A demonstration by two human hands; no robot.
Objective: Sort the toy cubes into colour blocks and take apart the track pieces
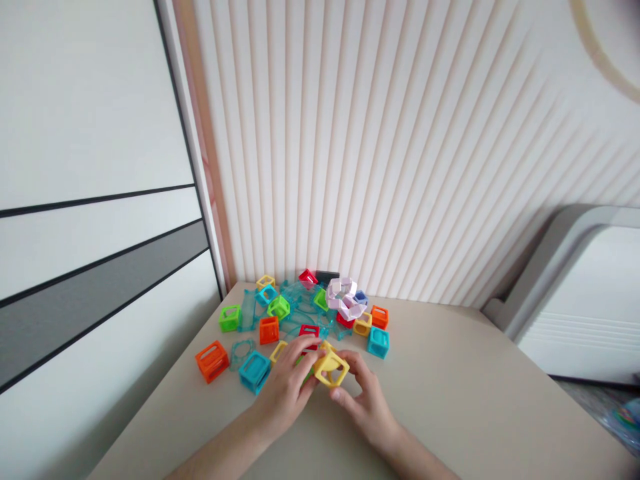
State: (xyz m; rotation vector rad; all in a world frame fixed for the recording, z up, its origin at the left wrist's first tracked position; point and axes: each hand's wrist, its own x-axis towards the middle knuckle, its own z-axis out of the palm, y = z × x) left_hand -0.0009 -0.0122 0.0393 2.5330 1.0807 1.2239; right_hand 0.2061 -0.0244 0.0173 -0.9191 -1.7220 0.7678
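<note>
A yellow open-sided toy block (331,368) is held between my two hands, above the front of the pile. My left hand (286,388) grips its left side with bent fingers. On the other side, my right hand (367,400) pinches the same block, thumb below and fingers behind. Part of a green block (305,377) shows under my left fingers; whether they touch it I cannot tell. Just beyond the hands lies a red block (309,330), partly covered. A blue block (255,372) sits to the left of my left hand.
Orange (212,362), lime (230,318) and blue blocks (379,342) lie about the beige table (450,387). Behind them are clear teal plastic pieces (300,303) and a lilac faceted ring-like object (345,298). A ribbed wall panel (360,167) borders the back, a white cabinet (100,280) the left.
</note>
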